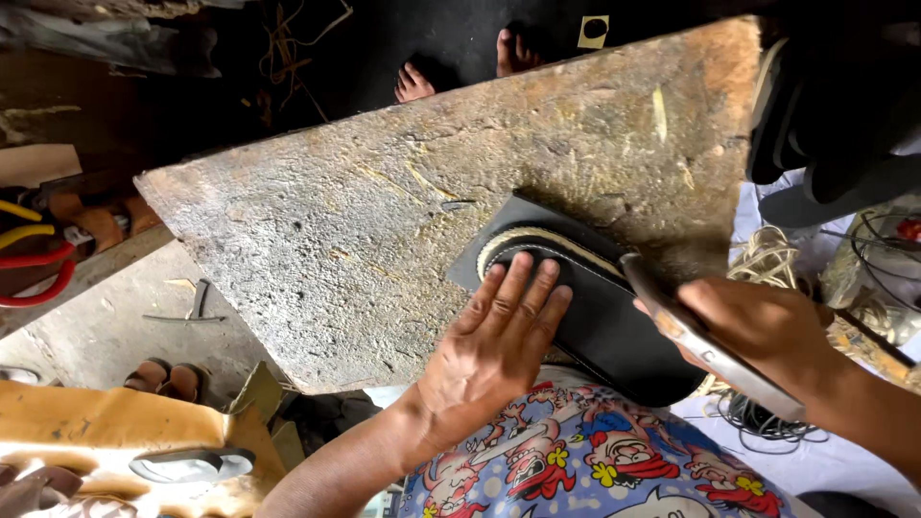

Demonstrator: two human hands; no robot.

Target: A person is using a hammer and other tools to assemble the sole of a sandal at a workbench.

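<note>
A black shoe sole (pixel 614 331) with a pale rope-like edging lies on a black sheet piece (pixel 523 221) atop a rough, worn wooden board (pixel 384 211). My left hand (pixel 499 345) presses flat on the sole, fingers spread a little. My right hand (pixel 758 326) grips a flat metal blade (pixel 710 350) whose tip rests at the sole's right edge, near the rope edging.
Bare feet of another person (pixel 460 67) show beyond the board's far edge. Cords and wire (pixel 767 259) lie at the right by dark soles (pixel 825 115). Red and yellow pliers (pixel 34 259) sit at left. Sandals (pixel 168 377) and a pale sole (pixel 192 465) lie below left.
</note>
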